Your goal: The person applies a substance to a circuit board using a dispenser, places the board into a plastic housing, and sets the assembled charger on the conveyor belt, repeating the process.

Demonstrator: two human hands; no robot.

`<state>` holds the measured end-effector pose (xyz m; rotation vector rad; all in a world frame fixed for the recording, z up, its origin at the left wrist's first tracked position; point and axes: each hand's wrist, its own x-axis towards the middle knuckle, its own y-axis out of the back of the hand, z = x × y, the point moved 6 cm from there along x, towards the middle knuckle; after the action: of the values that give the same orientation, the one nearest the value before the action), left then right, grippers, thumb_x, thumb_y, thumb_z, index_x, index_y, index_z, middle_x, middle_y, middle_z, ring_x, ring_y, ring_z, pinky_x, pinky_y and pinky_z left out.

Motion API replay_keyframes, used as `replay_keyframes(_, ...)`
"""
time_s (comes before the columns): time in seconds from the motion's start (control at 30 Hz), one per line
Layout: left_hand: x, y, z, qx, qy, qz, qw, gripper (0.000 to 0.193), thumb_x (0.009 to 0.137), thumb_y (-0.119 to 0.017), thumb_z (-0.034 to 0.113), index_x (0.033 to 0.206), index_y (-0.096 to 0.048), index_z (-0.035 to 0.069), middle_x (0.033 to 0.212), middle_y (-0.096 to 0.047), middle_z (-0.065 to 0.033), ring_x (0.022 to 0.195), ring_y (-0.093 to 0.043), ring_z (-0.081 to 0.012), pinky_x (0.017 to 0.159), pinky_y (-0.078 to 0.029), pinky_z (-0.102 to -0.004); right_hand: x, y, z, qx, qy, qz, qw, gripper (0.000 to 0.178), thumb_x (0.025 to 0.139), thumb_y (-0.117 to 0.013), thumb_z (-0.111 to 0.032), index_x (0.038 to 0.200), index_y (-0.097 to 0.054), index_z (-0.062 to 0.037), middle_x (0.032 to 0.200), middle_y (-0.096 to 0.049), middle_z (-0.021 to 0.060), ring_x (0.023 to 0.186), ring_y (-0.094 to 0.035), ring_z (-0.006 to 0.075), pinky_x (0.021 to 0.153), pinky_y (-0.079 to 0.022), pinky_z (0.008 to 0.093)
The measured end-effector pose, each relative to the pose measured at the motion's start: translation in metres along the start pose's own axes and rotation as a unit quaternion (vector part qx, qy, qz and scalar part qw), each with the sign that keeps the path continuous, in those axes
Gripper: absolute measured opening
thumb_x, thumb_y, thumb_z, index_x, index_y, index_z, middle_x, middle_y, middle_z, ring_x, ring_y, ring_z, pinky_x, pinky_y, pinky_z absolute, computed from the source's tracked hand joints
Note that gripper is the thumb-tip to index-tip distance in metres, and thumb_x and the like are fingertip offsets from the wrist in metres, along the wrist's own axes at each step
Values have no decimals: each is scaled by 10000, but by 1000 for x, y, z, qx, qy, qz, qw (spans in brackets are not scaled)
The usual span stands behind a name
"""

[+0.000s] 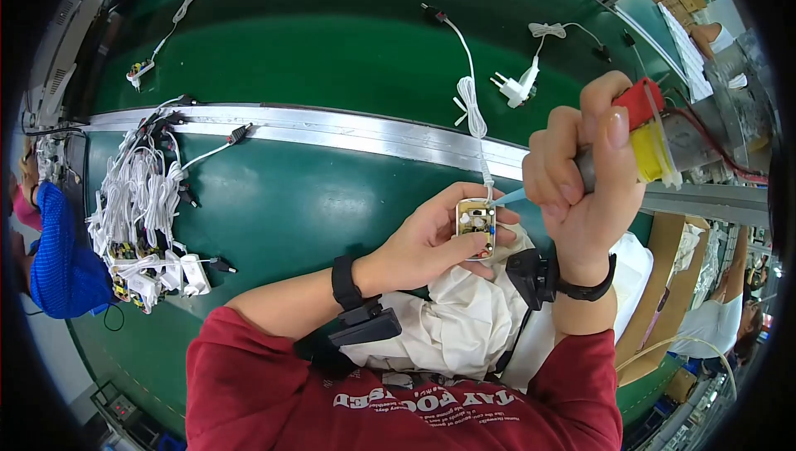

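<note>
My left hand (427, 240) grips an open white power adapter (475, 224), its thumb over the lower end. Inside the case a circuit board with small components faces up. From the top of the adapter a white cable (470, 111) runs away from me, coiled and tied midway, ending in a dark plug. Raised on the right, my right hand (584, 173) is wrapped round a grey cylindrical dispenser (692, 140) with red and yellow bands. Its blue tapered nozzle (512, 196) points at the adapter's cable end; I cannot tell whether it touches.
At left lies a heap of white-cabled adapters (141, 202). Beyond the metal rail (332, 132), a green belt (307, 53) carries a white plug adapter (518, 86) and another at far left (141, 74). A cardboard box (663, 285) stands at right. Other people are at both sides.
</note>
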<state>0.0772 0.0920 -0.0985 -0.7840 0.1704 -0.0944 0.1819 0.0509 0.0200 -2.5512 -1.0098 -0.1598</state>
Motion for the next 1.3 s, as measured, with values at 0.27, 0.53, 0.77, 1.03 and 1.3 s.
replay_keyframes(0.27, 2, 8, 0, -12, 5, 21, 1000, 406, 914, -448, 20, 1297, -331, 81, 1247, -495, -110, 1143, -523, -205, 807, -551, -339, 5, -5, -3, -98, 0, 6, 995, 317, 956, -404, -373, 1008, -396, -60, 468, -301, -35, 343, -245, 47, 333, -200, 207)
replay_keyframes(0.53, 1, 26, 7, -79, -19, 80, 993, 355, 933, -433, 67, 1281, -367, 74, 1254, -503, -122, 1146, -526, -216, 811, -552, -355, -6, -17, 8, -39, -6, -79, 996, 293, 966, -378, -377, 971, -343, -86, 469, -305, -31, 338, -251, 52, 332, -209, 210)
replay_keyframes(0.77, 1, 30, 10, -88, -24, 82, 992, 351, 933, -434, 78, 1278, -375, 79, 1250, -511, -124, 1137, -534, -222, 807, -553, -358, -3, -18, 12, -48, -37, -19, 998, 290, 966, -378, -383, 945, -341, -95, 471, -313, -28, 338, -256, 53, 333, -216, 210)
replay_keyframes(1.03, 2, 32, 11, -92, -22, 85, 992, 355, 939, -416, 89, 1290, -363, 75, 1262, -501, -127, 1146, -526, -222, 841, -538, -375, 2, -18, 10, -87, -29, -71, 993, 314, 966, -372, -393, 991, -348, -81, 478, -321, -23, 342, -268, 54, 335, -226, 206)
replay_keyframes(1.3, 2, 28, 10, -204, -27, 8, 978, 433, 943, -380, 111, 1360, -277, 53, 1331, -415, -144, 1179, -490, -252, 974, -443, -442, -4, -24, 21, -84, -9, -84, 993, 316, 954, -410, -399, 941, -337, -92, 479, -324, -18, 348, -281, 57, 338, -236, 209)
